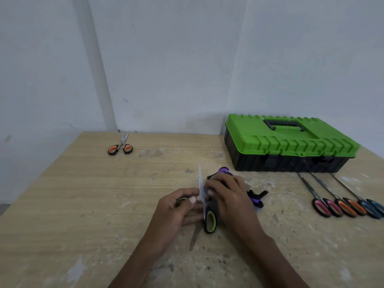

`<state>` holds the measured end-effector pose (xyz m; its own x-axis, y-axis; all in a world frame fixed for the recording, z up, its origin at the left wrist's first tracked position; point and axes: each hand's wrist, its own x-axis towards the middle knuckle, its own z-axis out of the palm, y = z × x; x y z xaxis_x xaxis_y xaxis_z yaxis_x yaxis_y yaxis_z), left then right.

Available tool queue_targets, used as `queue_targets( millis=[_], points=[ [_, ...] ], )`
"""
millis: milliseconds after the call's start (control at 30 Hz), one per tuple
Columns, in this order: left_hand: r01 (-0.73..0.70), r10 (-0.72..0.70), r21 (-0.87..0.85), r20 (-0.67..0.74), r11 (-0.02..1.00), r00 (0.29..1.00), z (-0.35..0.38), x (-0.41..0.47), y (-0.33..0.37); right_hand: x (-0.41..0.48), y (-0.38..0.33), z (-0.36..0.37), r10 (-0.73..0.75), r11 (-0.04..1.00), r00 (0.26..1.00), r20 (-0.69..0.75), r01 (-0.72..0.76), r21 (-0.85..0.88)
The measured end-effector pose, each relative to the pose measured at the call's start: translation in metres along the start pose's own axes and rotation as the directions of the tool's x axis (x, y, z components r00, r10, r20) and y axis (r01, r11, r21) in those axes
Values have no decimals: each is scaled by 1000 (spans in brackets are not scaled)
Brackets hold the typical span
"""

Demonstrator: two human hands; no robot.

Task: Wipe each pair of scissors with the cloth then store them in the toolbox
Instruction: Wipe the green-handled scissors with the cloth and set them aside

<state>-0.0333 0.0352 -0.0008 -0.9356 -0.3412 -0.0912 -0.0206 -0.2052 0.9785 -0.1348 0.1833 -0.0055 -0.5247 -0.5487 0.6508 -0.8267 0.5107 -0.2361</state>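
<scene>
Left hand [176,210]: fingers [192,200] curled tight round one black handle loop of the green-lined scissors [210,222], thumb laid on top near the pivot. Right hand [228,196]: fingers [212,185] bent over and clamped on the cloth [256,197], a black and purple wad bunched against the scissors by the pivot, with purple folds poking out beyond the knuckles and more trailing onto the table [83,204] right of the wrist. Scissors held open just above the tabletop at middle front, one pale blade standing up between the two hands, the second loop with its yellow-green lining hanging free under the right palm. Grey streak below it, blade or shadow, hard to tell. Further out, at back right against the wall [187,59], the toolbox [291,142]: green lid down on a black base, carry handle folded flat in its recess, too blurred to tell whether the lid carries any lettering. Just in front of it, three pairs of scissors [351,206] side by side, tips toward the box, handles pink, orange and blue from left to right. Well apart at far left near the wall, orange-handled scissors [120,147], blades slightly parted.
</scene>
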Motion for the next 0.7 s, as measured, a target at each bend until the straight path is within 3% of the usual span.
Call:
queue_targets(
  millis=[67,133,200,267,367,400,467,533,567,600,700],
  points=[
    [4,-4,6,0,1000,1000,1,0,1,1,2,0,100,991,995,-9,-99,95],
    [11,-11,4,6,1000,1000,-1,1,0,4,5,-5,328,905,945,-20,-308,293],
    [15,-15,-26,10,1000,1000,-5,2,-1,7,12,-13,563,754,825,-35,-497,429],
    [19,-18,-55,23,998,1000,-6,3,0,7,18,-16,703,563,710,30,-582,587],
    [16,-13,-65,41,998,999,0,5,0,5,5,-16,637,135,693,337,-531,837],
    [17,-14,-62,42,998,999,0,5,0,3,-1,-16,572,69,713,405,-535,842],
    [15,-13,-58,36,998,999,-2,5,-1,2,-7,-13,491,51,735,467,-559,827],
    [15,-13,-65,35,998,999,-4,4,0,4,-5,-10,523,-4,703,482,-563,826],
    [17,-14,-72,31,997,999,-3,4,0,3,-1,-9,564,23,687,458,-568,823],
    [16,-15,-79,20,997,1000,-3,4,1,1,4,-6,610,141,684,399,-590,795],
    [8,-10,-103,-21,995,1000,-5,7,3,-5,4,-5,554,647,796,242,-595,476]
  ],
)
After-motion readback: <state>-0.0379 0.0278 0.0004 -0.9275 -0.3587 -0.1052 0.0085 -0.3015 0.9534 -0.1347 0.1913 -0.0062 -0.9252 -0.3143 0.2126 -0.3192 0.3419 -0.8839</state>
